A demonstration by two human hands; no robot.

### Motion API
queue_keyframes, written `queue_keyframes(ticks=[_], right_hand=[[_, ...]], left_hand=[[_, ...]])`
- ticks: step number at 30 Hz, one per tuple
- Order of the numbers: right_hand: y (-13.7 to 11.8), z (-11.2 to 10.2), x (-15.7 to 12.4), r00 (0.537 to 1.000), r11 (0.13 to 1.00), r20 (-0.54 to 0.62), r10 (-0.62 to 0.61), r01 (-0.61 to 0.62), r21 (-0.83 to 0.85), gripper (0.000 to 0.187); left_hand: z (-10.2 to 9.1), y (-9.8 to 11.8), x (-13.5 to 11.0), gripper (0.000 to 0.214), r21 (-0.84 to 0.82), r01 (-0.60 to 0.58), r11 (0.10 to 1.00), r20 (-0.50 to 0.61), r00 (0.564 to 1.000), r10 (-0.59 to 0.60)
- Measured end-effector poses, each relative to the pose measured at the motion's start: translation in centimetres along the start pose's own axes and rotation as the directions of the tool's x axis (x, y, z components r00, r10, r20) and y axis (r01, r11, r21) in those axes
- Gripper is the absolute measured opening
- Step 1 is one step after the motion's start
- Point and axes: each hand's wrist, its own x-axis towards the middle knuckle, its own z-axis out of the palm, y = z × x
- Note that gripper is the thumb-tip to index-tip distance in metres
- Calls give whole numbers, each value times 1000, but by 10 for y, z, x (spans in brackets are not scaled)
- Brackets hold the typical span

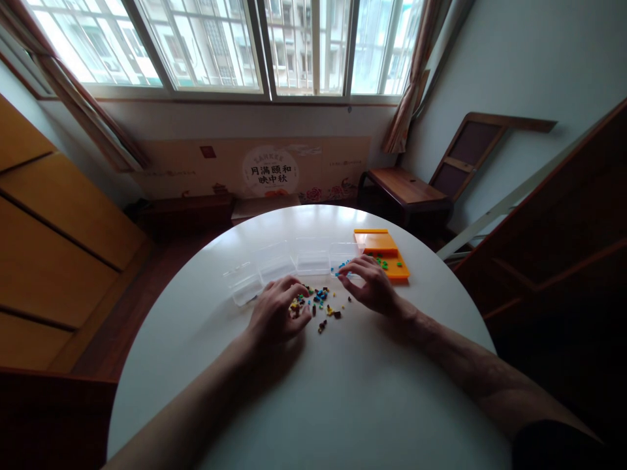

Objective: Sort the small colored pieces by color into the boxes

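A small heap of tiny coloured pieces (pixel 321 301) lies in the middle of the round white table (pixel 313 391). My left hand (pixel 277 316) rests on the left side of the heap, fingers curled down onto the pieces. My right hand (pixel 369 282) sits at the heap's right edge, its fingertips pinched together close to a clear box (pixel 343 256) with a few blue bits by it. What either hand holds is too small to make out.
A row of clear plastic boxes (pixel 274 267) stands behind the heap. An orange tray (pixel 382 251) with a few green pieces lies at the right end. A wooden chair (pixel 416 186) and wooden cabinets stand around the table; windows are behind.
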Motion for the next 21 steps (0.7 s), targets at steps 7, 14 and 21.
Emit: queue_keyframes(ticks=[7, 14, 21], right_hand=[[20, -2, -1, 985, 980, -61, 161, -167, -110, 9], [8, 1, -1, 995, 994, 18, 93, -92, -61, 10], [1, 1, -2, 998, 999, 55, 20, -21, 29, 14]], left_hand=[[1, -5, -1, 10, -3, 35, 999, 51, 998, -35], [2, -5, 1, 10, -21, 19, 1000, 59, 998, -18], [4, -6, 0, 12, -3, -6, 1000, 34, 999, 6]])
